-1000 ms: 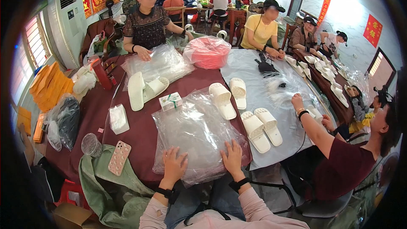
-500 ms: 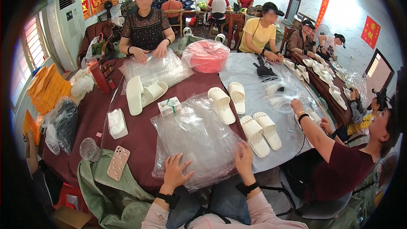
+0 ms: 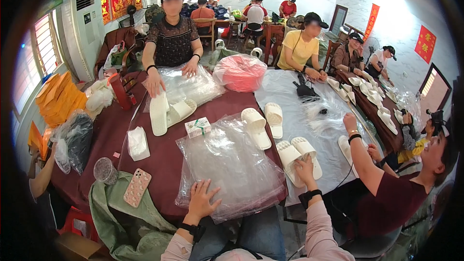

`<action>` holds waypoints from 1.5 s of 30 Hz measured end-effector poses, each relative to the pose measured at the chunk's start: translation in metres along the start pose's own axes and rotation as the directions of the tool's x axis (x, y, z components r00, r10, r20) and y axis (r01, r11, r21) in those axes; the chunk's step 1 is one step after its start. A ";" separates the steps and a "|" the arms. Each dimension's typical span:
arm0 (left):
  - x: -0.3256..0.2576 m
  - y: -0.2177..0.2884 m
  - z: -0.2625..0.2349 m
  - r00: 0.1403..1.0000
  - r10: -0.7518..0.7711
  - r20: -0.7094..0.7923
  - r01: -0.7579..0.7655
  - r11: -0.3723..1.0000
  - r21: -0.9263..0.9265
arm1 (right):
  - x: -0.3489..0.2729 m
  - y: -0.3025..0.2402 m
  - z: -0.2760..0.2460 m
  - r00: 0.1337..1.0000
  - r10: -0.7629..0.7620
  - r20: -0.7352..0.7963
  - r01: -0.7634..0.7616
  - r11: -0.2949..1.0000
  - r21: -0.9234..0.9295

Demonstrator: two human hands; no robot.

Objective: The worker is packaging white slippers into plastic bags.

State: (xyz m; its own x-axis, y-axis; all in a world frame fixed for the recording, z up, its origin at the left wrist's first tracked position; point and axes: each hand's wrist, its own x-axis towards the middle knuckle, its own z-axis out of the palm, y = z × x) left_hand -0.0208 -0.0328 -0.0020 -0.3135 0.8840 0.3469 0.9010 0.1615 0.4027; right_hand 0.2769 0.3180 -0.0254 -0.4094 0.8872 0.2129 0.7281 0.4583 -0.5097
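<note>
The left hand (image 3: 202, 202) lay flat, fingers spread, on the near edge of the stack of clear plastic bags (image 3: 229, 164) on the table (image 3: 164, 159), pinching nothing. The right hand (image 3: 305, 168) rested on the pair of white slippers (image 3: 299, 154) just right of that stack; its grip looked loosely open over the heel ends, though whether it pinched a slipper could not be told. The slippers' long axes ran away from the person, tilted slightly left. They lay under the right hand, well apart from the left, so the right was nearer.
</note>
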 end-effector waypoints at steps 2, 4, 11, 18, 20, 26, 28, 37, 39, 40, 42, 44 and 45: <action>0.002 0.001 0.002 1.000 -0.002 0.015 0.002 1.000 0.009 | 0.015 0.009 0.004 0.998 0.012 0.062 -0.010 0.999 -0.031; 0.003 0.002 0.002 1.000 -0.005 0.012 0.004 1.000 0.013 | 0.022 0.012 0.010 0.992 0.023 0.127 -0.015 0.998 -0.059; 0.001 -0.012 0.015 0.999 0.032 -0.026 -0.030 0.997 0.065 | 0.016 -0.009 0.005 1.000 0.010 0.005 -0.011 0.997 0.076; 0.002 0.001 0.002 0.999 0.029 0.034 -0.031 0.999 0.034 | -0.046 -0.057 -0.033 0.949 0.035 -0.313 0.123 0.873 0.471; 0.002 0.004 -0.002 0.996 0.083 0.043 -0.086 0.994 0.070 | -0.068 -0.075 -0.047 0.934 0.099 -0.342 0.170 0.720 0.673; 0.001 0.005 0.003 0.990 0.099 0.105 -0.119 0.971 0.209 | -0.152 -0.102 -0.062 0.983 -0.176 0.051 0.093 0.717 0.691; 0.004 0.014 0.002 0.991 0.093 0.099 -0.115 0.961 0.251 | -0.165 -0.122 -0.072 0.948 -0.256 0.192 0.028 0.664 0.748; 0.013 0.023 0.017 0.968 0.110 0.224 -0.149 0.976 0.161 | -0.184 -0.145 -0.064 0.664 -0.583 0.468 0.010 0.633 0.774; 0.013 0.025 0.016 0.977 0.102 0.188 -0.128 0.983 0.132 | -0.186 -0.149 -0.067 0.585 -0.627 0.514 -0.016 0.626 0.780; 0.012 0.022 0.019 0.980 0.113 0.166 -0.136 0.982 0.133 | -0.187 -0.152 -0.069 0.561 -0.628 0.539 -0.035 0.633 0.773; 0.011 0.019 0.024 0.980 0.108 0.167 -0.133 0.980 0.148 | -0.188 -0.153 -0.069 0.548 -0.624 0.558 -0.044 0.644 0.764; 0.010 0.017 0.027 0.981 0.102 0.166 -0.129 0.977 0.167 | -0.189 -0.154 -0.068 0.532 -0.623 0.574 -0.052 0.653 0.756; 0.010 0.016 0.029 0.984 0.095 0.153 -0.121 0.978 0.170 | -0.188 -0.156 -0.068 0.540 -0.635 0.553 -0.018 0.648 0.762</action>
State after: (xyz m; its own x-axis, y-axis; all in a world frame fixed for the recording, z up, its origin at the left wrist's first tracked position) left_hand -0.0009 -0.0086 -0.0166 -0.1773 0.9518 0.2501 0.9700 0.1260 0.2081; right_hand 0.2781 0.0832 0.0704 -0.9870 0.1589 -0.0222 0.0605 0.2401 -0.9689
